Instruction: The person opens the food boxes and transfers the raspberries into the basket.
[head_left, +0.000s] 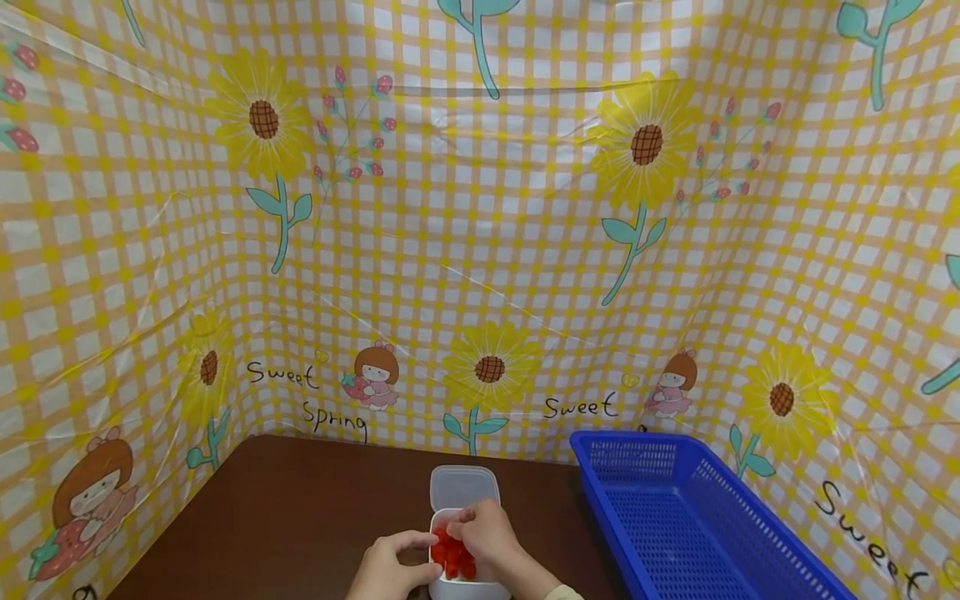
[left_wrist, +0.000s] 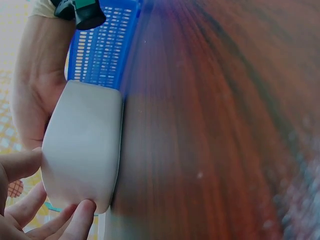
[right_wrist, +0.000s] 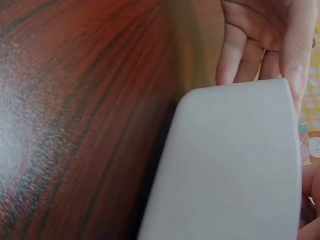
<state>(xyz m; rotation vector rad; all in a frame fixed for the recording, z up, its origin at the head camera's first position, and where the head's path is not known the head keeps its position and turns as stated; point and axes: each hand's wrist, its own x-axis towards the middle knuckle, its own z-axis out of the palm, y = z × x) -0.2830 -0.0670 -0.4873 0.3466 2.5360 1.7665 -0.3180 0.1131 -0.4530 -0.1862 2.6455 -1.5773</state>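
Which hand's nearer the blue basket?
Right. The right hand, over the white container, is left of the blue basket; the left hand, at the container's left side, is farther left.

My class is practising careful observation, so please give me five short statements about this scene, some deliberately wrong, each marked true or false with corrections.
1. The white container is open, with red pieces showing inside. True.
2. The blue basket is on the person's left. False: the blue basket is on the person's right.
3. The left hand touches the white container. True.
4. The right hand is reaching into the blue basket. False: the right hand is at the white container's open top.
5. The patterned cloth behind the table shows sunflowers. True.
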